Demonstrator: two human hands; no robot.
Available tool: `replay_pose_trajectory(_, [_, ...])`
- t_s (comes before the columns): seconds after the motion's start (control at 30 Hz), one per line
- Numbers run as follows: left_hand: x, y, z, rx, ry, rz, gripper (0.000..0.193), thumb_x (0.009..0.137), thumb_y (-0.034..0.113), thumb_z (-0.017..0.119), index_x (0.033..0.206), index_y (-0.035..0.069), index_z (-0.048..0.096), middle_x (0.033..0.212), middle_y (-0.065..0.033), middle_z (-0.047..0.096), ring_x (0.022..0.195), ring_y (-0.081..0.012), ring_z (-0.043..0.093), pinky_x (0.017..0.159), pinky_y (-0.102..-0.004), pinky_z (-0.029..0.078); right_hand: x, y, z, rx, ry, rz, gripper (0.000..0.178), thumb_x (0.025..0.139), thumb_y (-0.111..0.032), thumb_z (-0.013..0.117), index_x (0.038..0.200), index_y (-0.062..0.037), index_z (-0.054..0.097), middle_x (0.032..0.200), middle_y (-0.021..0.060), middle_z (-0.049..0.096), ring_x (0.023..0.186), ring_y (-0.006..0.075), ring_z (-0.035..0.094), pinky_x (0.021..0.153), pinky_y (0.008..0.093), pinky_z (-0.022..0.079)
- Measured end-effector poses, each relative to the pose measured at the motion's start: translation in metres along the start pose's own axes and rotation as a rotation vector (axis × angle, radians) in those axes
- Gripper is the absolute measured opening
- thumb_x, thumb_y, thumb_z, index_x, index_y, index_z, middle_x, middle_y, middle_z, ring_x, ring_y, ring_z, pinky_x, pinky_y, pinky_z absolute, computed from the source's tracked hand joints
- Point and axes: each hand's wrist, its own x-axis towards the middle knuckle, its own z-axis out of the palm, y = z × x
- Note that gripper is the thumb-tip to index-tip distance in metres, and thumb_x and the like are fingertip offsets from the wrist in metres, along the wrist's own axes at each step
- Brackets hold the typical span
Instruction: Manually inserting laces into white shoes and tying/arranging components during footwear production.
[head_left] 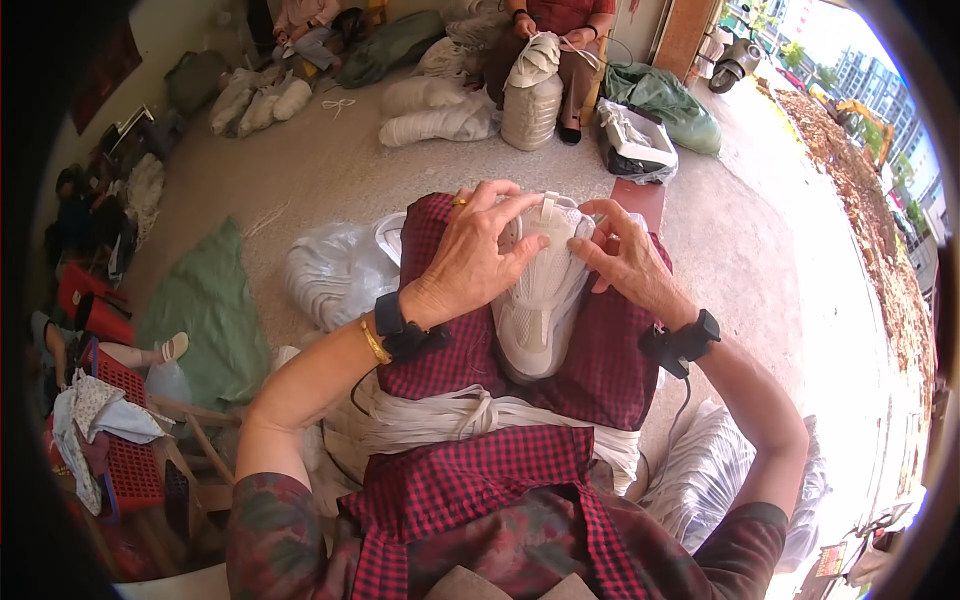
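A pale cream sneaker (538,310) lies between my knees, its toe pointing toward me and its tongue (540,230) at the far end. My left hand (478,245) grips its left upper edge, the thumb lying on the tongue and the fingers curled over the far side. On the right edge, my right hand (625,258) pinches with thumb and bent fingers; any lace end between them is too small to make out. A bundle of white shoelaces (470,412) rests across my lap over the red-and-black checked apron (450,470).
Clear bags of shoe parts stand left (335,275) and right (705,470) of me. A red plastic chair (125,430) and green sacking (215,320) are at the left. Ahead, a seated person (565,20) handles a shoe upper above a stacked bundle (531,112).
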Motion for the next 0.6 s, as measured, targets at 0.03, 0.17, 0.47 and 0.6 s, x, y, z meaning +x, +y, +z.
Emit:
replay_pose_trajectory(0.03, [0.004, 0.001, 0.005, -0.003, 0.008, 0.003, 0.046, 0.086, 0.025, 0.073, 0.125, 0.003, 0.064, 0.125, -0.0175, 0.055, 0.116, -0.0343, 0.053, 0.099, -0.0455, 0.043, -0.001, -0.001, -0.001, -0.003, -0.003, -0.014, 0.050, 0.093, -0.027, 0.071, 0.130, -0.0004, 0.050, 0.085, 0.0094, 0.060, 0.070, 0.0145, 0.064, 0.051, 0.0270, 0.057])
replay_pose_trajectory(0.17, [0.009, -0.002, 0.028, 0.040, -0.017, -0.058, 0.048, 0.083, 0.025, 0.075, 0.126, 0.007, 0.062, 0.129, -0.0113, 0.053, 0.120, -0.0297, 0.049, 0.102, -0.0450, 0.038, -0.003, -0.005, -0.013, -0.070, -0.104, -0.001, 0.045, 0.094, -0.028, 0.071, 0.125, -0.0012, 0.054, 0.077, 0.0075, 0.062, 0.065, 0.0136, 0.066, 0.049, 0.0271, 0.055])
replay_pose_trajectory(0.47, [0.005, 0.001, 0.045, 0.065, 0.087, -0.055, 0.050, 0.077, 0.018, 0.077, 0.123, 0.008, 0.059, 0.128, -0.0101, 0.051, 0.123, -0.0292, 0.047, 0.101, -0.0455, 0.035, 0.017, -0.005, -0.024, -0.108, -0.155, -0.008, 0.036, 0.093, -0.029, 0.073, 0.110, -0.0019, 0.055, 0.071, 0.0071, 0.064, 0.058, 0.0113, 0.065, 0.046, 0.0251, 0.051])
replay_pose_trajectory(0.6, [0.006, 0.001, 0.040, 0.034, 0.066, -0.090, 0.052, 0.078, 0.018, 0.077, 0.125, 0.007, 0.059, 0.128, -0.0104, 0.052, 0.122, -0.0290, 0.049, 0.101, -0.0449, 0.035, 0.015, -0.001, -0.010, -0.035, -0.110, 0.011, 0.036, 0.095, -0.029, 0.071, 0.112, -0.0015, 0.054, 0.075, 0.0073, 0.064, 0.060, 0.0122, 0.067, 0.045, 0.0232, 0.051])
